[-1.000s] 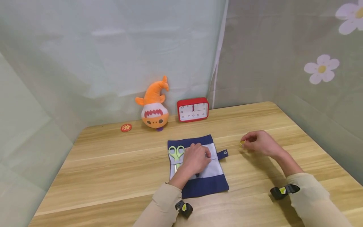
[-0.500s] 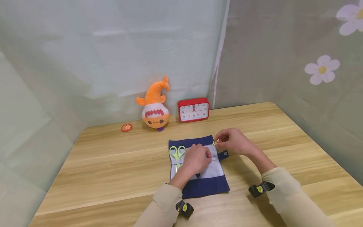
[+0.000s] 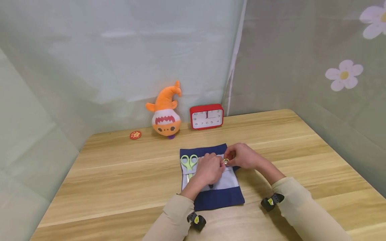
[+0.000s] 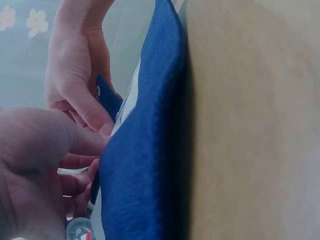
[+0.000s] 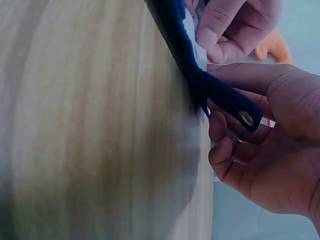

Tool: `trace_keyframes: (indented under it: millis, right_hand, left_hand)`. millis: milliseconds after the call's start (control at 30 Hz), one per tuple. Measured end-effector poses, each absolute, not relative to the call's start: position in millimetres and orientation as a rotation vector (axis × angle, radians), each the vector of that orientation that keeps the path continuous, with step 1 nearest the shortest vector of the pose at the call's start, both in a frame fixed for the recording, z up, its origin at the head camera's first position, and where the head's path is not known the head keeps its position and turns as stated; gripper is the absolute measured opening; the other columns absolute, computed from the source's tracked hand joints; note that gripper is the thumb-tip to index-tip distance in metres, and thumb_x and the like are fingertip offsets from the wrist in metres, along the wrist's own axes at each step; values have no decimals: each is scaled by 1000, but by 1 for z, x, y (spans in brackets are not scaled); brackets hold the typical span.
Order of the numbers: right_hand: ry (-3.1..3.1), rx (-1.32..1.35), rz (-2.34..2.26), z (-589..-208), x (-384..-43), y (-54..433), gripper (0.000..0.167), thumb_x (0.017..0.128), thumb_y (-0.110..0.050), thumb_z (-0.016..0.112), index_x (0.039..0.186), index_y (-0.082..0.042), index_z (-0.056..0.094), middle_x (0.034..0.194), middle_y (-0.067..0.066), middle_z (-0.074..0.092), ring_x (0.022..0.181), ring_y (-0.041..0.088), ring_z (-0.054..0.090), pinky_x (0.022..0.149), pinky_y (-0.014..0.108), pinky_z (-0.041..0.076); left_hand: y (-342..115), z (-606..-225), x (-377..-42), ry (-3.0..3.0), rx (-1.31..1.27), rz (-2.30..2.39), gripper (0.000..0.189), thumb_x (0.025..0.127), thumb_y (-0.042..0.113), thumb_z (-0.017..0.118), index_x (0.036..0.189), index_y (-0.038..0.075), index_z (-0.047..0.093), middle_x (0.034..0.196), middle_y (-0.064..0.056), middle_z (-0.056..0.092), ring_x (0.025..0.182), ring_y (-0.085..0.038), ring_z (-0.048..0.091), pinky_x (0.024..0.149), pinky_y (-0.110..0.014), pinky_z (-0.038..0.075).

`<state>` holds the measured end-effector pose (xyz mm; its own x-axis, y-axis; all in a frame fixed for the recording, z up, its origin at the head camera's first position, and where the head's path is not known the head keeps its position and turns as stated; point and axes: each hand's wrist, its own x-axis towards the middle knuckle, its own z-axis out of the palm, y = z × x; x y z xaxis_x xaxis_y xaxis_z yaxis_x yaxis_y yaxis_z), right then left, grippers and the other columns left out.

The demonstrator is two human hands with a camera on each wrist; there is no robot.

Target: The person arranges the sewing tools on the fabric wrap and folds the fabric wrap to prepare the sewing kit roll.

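A navy cloth roll (image 3: 218, 199) with a pale grey lining lies unfolded on the wooden table. Green-handled scissors (image 3: 189, 163) sit in its left side under a grey band. My left hand (image 3: 208, 169) rests over the lining's middle, its thumb and fingers pinching the cloth. The dark end of a thing (image 3: 211, 186) shows beneath that hand; the rest is hidden. Close by the left fingertips, my right hand (image 3: 245, 156) pinches a small gold-rimmed ring-shaped thing (image 3: 226, 161) over the lining. A snap strap (image 5: 232, 100) passes beside the right fingers.
Behind the roll stand a red clock (image 3: 206, 117) and an orange plush toy (image 3: 166, 117). A round red disc (image 3: 135, 135) lies at the back left of the table. In the left wrist view a small clear round item (image 4: 79, 228) shows below the left fingers.
My right hand has moved left from the bare table to the cloth roll, bringing the gold-rimmed thing beside the left fingertips. The left hand has stayed in place.
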<state>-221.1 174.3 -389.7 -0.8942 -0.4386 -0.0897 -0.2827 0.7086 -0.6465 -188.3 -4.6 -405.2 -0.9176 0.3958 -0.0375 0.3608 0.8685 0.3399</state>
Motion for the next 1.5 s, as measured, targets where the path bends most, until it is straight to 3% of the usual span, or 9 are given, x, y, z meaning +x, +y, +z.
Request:
trace_keyframes:
  millis: [300, 733, 1100, 1400, 1500]
  right_hand:
    - [2615, -626, -1001, -391, -222, 181, 7, 90, -3, 76, 95, -7, 79, 88, 1, 75, 79, 14, 64, 74, 31, 54]
    - [2660, -574, -965, -390, -220, 176, 9, 92, -4, 76, 85, -11, 75, 81, -1, 71, 75, 14, 60, 70, 30, 49]
    - [2833, -783, -778, -393, -218, 170, 12, 89, -4, 76, 81, -12, 71, 73, -4, 65, 66, 9, 54, 63, 25, 46]
    - [2681, -730, -909, -394, -218, 178, 6, 89, -6, 80, 89, -11, 76, 84, -2, 71, 76, 11, 60, 72, 28, 52]
    - [2640, -707, -913, -394, -218, 180, 14, 84, -9, 84, 94, -10, 76, 90, -1, 73, 81, 12, 63, 77, 30, 54]
  left_hand:
    - [-5, -404, -186, 2938, 616, 468, 15, 105, 27, 63, 93, 19, 66, 95, 1, 60, 99, -23, 55, 83, -39, 44]
    - [-6, -405, -186, 2920, 644, 477, 16, 105, 26, 62, 90, 20, 62, 95, 1, 57, 98, -22, 52, 83, -39, 42]
    - [-8, -405, -187, 2931, 650, 488, 14, 105, 27, 61, 94, 18, 64, 96, 0, 58, 99, -23, 54, 82, -38, 42]
    - [-7, -405, -187, 2920, 649, 442, 17, 107, 28, 58, 101, 14, 66, 101, -3, 61, 100, -23, 54, 84, -40, 44]
    - [-7, -405, -187, 2924, 656, 423, 19, 108, 28, 56, 102, 13, 66, 103, -4, 62, 101, -24, 55, 84, -41, 44]
